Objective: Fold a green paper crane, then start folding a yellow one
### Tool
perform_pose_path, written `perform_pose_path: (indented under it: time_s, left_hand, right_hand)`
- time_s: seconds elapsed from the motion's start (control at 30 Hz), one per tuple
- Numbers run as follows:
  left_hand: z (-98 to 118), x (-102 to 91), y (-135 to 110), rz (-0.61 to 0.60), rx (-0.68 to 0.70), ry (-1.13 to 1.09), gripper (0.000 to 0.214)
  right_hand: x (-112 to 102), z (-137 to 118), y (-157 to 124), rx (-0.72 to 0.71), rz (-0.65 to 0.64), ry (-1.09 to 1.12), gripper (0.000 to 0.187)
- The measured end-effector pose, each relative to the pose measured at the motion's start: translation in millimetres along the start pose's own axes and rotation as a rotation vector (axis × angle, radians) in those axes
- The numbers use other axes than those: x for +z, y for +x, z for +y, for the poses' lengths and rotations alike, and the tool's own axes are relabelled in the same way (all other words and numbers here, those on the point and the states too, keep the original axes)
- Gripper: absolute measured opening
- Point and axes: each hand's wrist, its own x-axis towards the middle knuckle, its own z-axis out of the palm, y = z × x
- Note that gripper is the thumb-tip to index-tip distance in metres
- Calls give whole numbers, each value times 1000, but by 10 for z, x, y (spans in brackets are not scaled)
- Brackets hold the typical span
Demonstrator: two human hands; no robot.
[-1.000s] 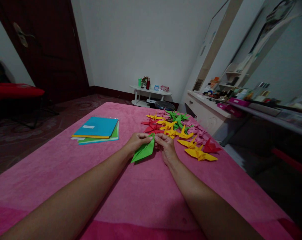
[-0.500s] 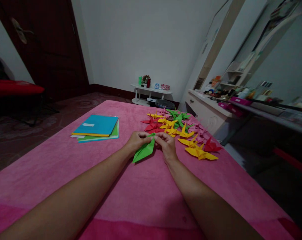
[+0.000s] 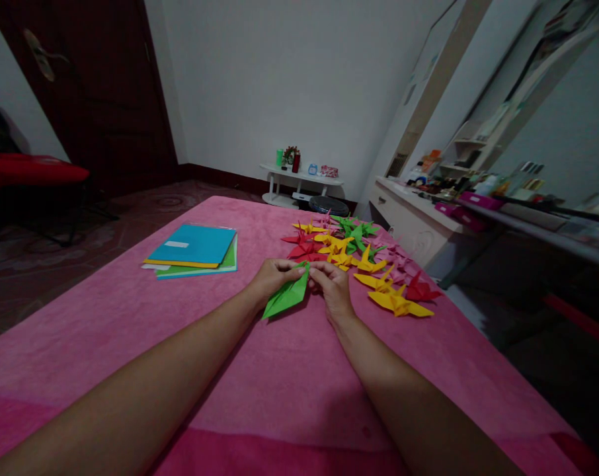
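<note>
Between my hands is a piece of folded green origami paper (image 3: 286, 299), shaped like a long diamond, its lower point angled toward me and to the left. My left hand (image 3: 274, 277) is closed on its left upper edge, thumb on top. At the far tip, my right hand (image 3: 330, 283) pinches the paper with thumb and fingers. Just beyond and to the right lie several paper cranes: yellow cranes (image 3: 399, 303), red cranes (image 3: 307, 250), green cranes (image 3: 356, 231) and pink cranes (image 3: 401, 264).
A stack of coloured paper (image 3: 195, 244), blue on top, lies at the left on the pink cloth (image 3: 260, 396). A cluttered dresser (image 3: 423, 211) stands to the right. A small white shelf (image 3: 304, 175) is by the far wall, and a red chair (image 3: 32, 170) at the left.
Both hands keep their hold on the green paper, and its body is turned slightly. My right fingers have shifted a little at the tip. The view has moved slightly.
</note>
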Motion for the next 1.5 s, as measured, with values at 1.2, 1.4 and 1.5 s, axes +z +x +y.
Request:
perform_pose_path:
  time_s: [1.2, 1.4, 1.5]
  left_hand:
    - [-33, 61, -5, 8, 38, 106, 30]
    - [19, 53, -29, 4, 3, 0, 35]
    - [22, 31, -26, -37, -3, -34, 34]
  right_hand:
    - [8, 82, -39, -274, 40, -350, 10]
    - [0, 50, -24, -160, -40, -131, 18]
    - [-26, 45, -1, -136, -77, -74, 20]
